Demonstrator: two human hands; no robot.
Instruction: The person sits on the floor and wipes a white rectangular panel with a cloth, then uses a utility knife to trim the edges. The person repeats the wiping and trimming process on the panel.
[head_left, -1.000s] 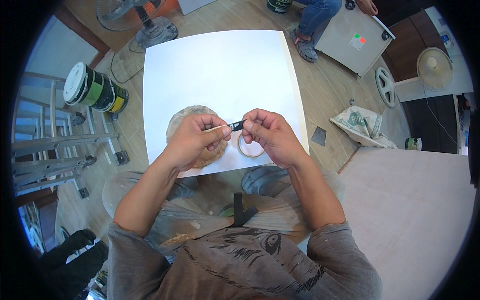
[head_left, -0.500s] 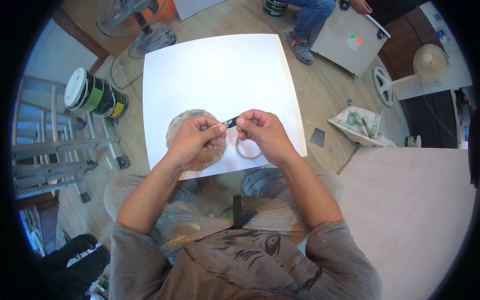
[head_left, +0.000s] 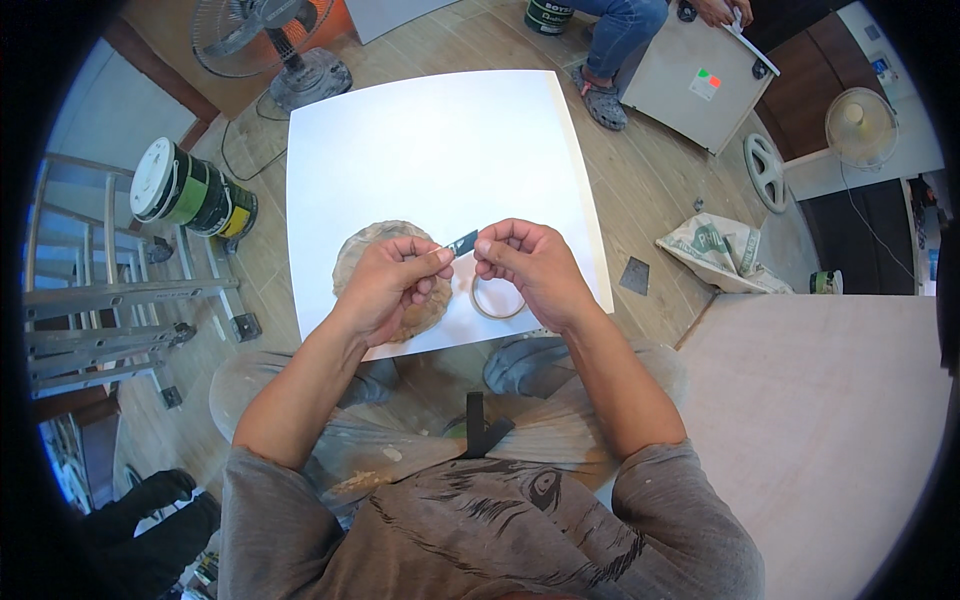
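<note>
Above a large white board [head_left: 430, 140], my left hand [head_left: 392, 285] and my right hand [head_left: 528, 268] meet at their fingertips. Between them they pinch a small flat dark piece with pale marks [head_left: 463, 243], thin like a blade; its exact kind is too small to make out. Each hand grips one end with thumb and forefinger, other fingers curled in. Partly behind my left hand lies a round, rough, brownish-grey slab [head_left: 362, 245] on the board. A roll of tape [head_left: 497, 312], seen as a tan ring, lies under my right hand, which hides part of it.
A paint bucket [head_left: 190, 190] and metal ladder [head_left: 110, 290] are at left, a standing fan [head_left: 300, 80] at far left. Another person [head_left: 612, 60] handles a grey panel [head_left: 690, 95] at far right. A white sack [head_left: 725, 248] and pale board [head_left: 820, 420] lie right.
The small dark piece has tilted, its face now catching more light. My hands barely shift. At the far right, more of the other person's hands shows at the grey panel.
</note>
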